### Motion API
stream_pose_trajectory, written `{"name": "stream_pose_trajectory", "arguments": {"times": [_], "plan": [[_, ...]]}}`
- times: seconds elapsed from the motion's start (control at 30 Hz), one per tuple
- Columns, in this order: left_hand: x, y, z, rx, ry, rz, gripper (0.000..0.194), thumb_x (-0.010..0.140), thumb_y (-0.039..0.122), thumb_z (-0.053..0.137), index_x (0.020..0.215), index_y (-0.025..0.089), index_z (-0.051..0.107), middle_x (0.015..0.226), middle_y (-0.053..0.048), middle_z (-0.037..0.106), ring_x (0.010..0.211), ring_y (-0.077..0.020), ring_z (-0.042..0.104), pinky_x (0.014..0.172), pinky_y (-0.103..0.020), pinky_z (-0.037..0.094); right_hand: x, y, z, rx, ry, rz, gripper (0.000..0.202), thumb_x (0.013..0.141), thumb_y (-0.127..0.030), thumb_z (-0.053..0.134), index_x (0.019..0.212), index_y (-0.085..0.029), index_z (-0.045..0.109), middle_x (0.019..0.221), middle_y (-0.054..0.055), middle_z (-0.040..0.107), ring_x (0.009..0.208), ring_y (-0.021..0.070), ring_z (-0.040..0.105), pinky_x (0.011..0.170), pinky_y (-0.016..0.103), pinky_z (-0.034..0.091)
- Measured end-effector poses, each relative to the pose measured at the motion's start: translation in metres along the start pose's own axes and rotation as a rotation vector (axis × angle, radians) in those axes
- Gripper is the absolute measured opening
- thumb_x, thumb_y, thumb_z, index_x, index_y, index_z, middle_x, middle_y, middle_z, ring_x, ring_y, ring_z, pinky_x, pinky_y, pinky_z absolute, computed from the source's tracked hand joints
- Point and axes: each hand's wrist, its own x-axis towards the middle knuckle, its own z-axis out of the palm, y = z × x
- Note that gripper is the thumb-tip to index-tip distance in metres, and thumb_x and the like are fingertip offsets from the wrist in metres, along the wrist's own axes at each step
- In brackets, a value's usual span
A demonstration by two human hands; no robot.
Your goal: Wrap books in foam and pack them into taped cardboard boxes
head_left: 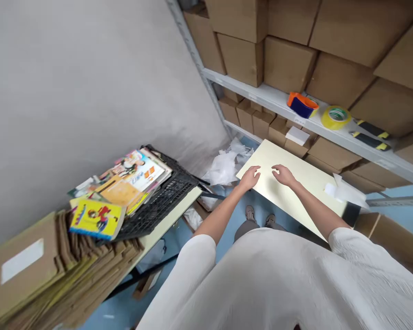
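Observation:
My left hand (250, 177) hovers over the near left end of a cream tabletop (292, 197), its fingers slightly curled and apart from the thumb. A short gap to the right, my right hand (283, 175) is held above the same tabletop, thumb and fingers parted. Nothing shows in either hand. A soft shadow falls on the board between and below them. On the tabletop's right end lie white paper or plastic sheets (347, 192) and a black flat item (351, 214).
Ahead, a metal shelf (271, 98) carries cardboard boxes (289, 62), an orange-and-blue tape dispenser (303, 105), yellow tape (335, 118) and box cutters (370, 140). To the left, a black crate (158, 206) holds magazines (141, 169) beside stacked flat cardboard (24, 261). Crumpled white plastic (223, 167) lies near the wall.

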Motion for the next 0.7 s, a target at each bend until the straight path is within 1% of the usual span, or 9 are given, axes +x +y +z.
{"name": "stream_pose_trajectory", "arguments": {"times": [0.1,0.23,0.33,0.4,0.47,0.53,0.6,0.7], "plan": [[-0.021,-0.013,-0.015,-0.004,0.057,-0.064,0.043,0.103,0.018,0.057,0.145,0.015,0.067,0.149,-0.016,0.069,0.126,-0.0270,0.072,0.120,-0.045,0.054,0.014,-0.026,0.009,-0.024,-0.053,-0.093,0.041,0.107,-0.028,0.050,0.140,-0.020,0.073,0.146,0.013,0.071,0.129,0.0283,0.069,0.115,0.043,0.052],[-0.045,-0.026,-0.034,-0.011,0.131,-0.134,0.043,0.104,0.019,0.056,0.145,0.015,0.067,0.146,-0.016,0.070,0.126,-0.0276,0.072,0.118,-0.044,0.055,0.031,-0.062,0.019,-0.060,-0.084,-0.219,0.039,0.107,-0.028,0.052,0.139,-0.019,0.073,0.144,0.013,0.073,0.129,0.0281,0.069,0.117,0.042,0.051],[-0.063,-0.034,-0.050,-0.003,0.192,-0.147,0.043,0.103,0.018,0.057,0.145,0.015,0.068,0.142,-0.016,0.072,0.129,-0.0285,0.070,0.119,-0.044,0.054,0.042,-0.087,0.031,-0.082,-0.103,-0.297,0.038,0.106,-0.027,0.053,0.137,-0.019,0.075,0.142,0.013,0.074,0.128,0.0279,0.069,0.116,0.041,0.052],[-0.077,-0.040,-0.064,0.001,0.243,-0.142,0.043,0.103,0.018,0.057,0.144,0.017,0.068,0.141,-0.015,0.073,0.132,-0.0291,0.069,0.120,-0.045,0.053,0.049,-0.107,0.042,-0.094,-0.113,-0.351,0.038,0.105,-0.027,0.055,0.135,-0.019,0.075,0.139,0.013,0.076,0.126,0.0282,0.070,0.115,0.041,0.053],[-0.094,-0.048,-0.082,0.001,0.305,-0.142,0.044,0.103,0.019,0.057,0.145,0.018,0.068,0.143,-0.014,0.073,0.133,-0.0291,0.068,0.121,-0.046,0.052,0.056,-0.131,0.054,-0.095,-0.126,-0.422,0.037,0.104,-0.027,0.057,0.134,-0.019,0.076,0.135,0.013,0.077,0.123,0.0287,0.072,0.114,0.042,0.054],[-0.114,-0.058,-0.104,0.004,0.374,-0.154,0.044,0.103,0.020,0.056,0.146,0.018,0.068,0.145,-0.014,0.072,0.134,-0.0288,0.068,0.122,-0.046,0.051,0.064,-0.161,0.068,-0.083,-0.146,-0.502,0.037,0.102,-0.026,0.058,0.132,-0.018,0.077,0.132,0.014,0.078,0.120,0.0292,0.073,0.112,0.043,0.055],[-0.137,-0.070,-0.129,0.009,0.452,-0.170,0.044,0.104,0.021,0.056,0.146,0.018,0.068,0.146,-0.014,0.071,0.135,-0.0284,0.067,0.122,-0.045,0.051,0.072,-0.197,0.083,-0.057,-0.163,-0.579,0.036,0.101,-0.026,0.060,0.131,-0.018,0.078,0.131,0.014,0.078,0.118,0.0294,0.073,0.111,0.043,0.055],[-0.173,-0.093,-0.170,0.012,0.558,-0.167,0.043,0.104,0.021,0.055,0.145,0.019,0.068,0.146,-0.014,0.072,0.135,-0.0277,0.067,0.122,-0.044,0.051,0.080,-0.261,0.111,-0.004,-0.174,-0.694,0.035,0.100,-0.027,0.061,0.129,-0.019,0.079,0.130,0.014,0.079,0.119,0.0293,0.073,0.112,0.043,0.055]]}}
